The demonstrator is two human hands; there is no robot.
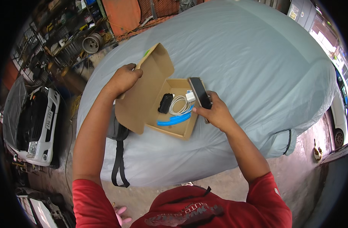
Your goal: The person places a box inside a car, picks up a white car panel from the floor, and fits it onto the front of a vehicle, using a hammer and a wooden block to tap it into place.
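A shallow cardboard box (170, 132) rests on a grey car cover, its hinged lid (145, 89) raised on the left. My left hand (125, 79) grips the lid's upper left edge, thumb on the inner face. My right hand (215, 112) holds a smartphone (199, 92), tilted, at the box's right side. Inside the box lie a coiled white cable (177, 106), a white charger plug (190, 97), a small black device (165, 103) whose kind I cannot make out, and a bright blue curved strip (174, 121) along the near side.
The grey cover (257, 57) drapes a large rounded shape, probably a vehicle. A black bag (117, 127) with a hanging strap sits left of the box. A white vehicle front (46, 129) stands at left, cluttered shelves (60, 38) behind. A cat (317, 152) is on the floor at right.
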